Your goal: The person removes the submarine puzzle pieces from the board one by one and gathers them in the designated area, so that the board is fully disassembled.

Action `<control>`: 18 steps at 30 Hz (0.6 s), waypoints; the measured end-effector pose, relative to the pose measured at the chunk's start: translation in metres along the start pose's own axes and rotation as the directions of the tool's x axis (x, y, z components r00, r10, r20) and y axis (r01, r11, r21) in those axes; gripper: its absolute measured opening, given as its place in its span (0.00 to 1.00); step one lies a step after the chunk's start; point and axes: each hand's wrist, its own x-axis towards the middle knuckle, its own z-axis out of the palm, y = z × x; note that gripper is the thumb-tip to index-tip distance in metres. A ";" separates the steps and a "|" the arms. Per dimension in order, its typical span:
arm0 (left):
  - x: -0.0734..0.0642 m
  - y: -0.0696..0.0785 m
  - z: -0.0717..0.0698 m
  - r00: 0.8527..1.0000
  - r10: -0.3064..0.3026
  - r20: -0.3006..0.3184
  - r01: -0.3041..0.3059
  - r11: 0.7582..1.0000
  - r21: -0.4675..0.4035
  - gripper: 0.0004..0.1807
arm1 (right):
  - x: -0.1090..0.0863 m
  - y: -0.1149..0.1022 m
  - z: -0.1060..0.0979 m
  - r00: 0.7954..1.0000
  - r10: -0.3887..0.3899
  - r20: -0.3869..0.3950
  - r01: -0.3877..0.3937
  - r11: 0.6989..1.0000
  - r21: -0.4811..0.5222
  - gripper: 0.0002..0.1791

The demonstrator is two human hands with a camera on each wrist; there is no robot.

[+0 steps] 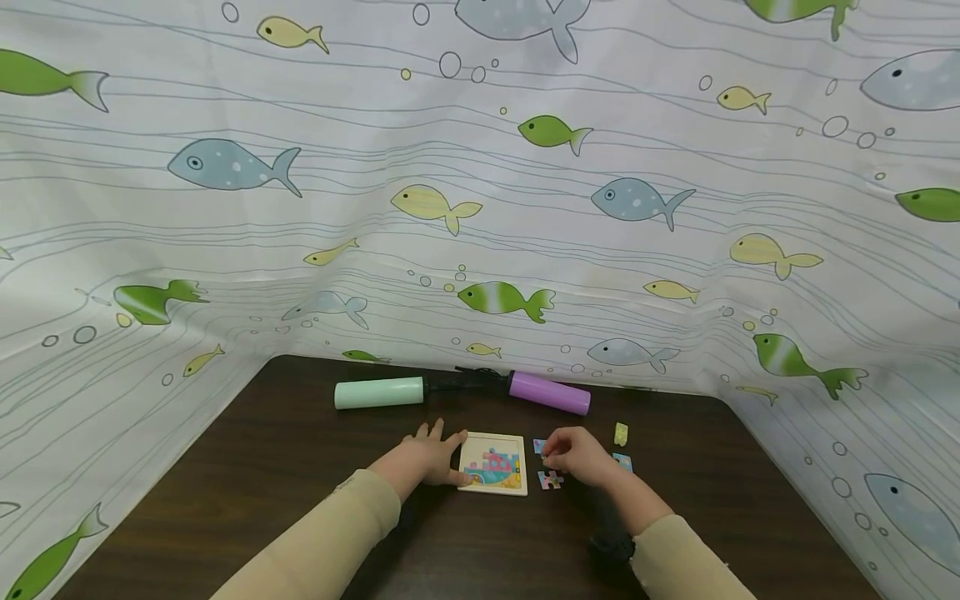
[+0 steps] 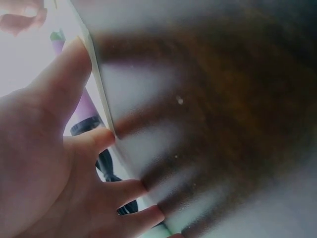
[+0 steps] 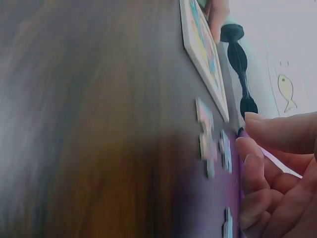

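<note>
L sleeve (image 1: 318, 533) cropped, puzzle pcs (image 3: 204, 115) blurry

wooden puzzle tray (image 1: 474, 448) flat, partly filled; loose pieces (image 1: 550, 480) beside

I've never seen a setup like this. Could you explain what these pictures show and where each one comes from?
There is no robot here: these are a person's two bare hands. The wide picture comes from a camera worn on the head; the two close ones come from cameras on the left and right wrists.

On the dark table lie a partly filled puzzle tray, loose puzzle pieces, a small yellow item, a mint-green cylinder and a purple cylinder.

The left hand touches the tray's edge with spread fingers. The right hand is over the loose pieces; whether its fingertips hold one is unclear.
</note>
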 end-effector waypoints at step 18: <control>-0.001 0.000 -0.002 1.000 -0.005 0.010 0.005 1.000 0.010 0.47 | 0.033 -0.038 0.047 1.000 0.016 0.023 -0.013 0.996 -0.093 0.10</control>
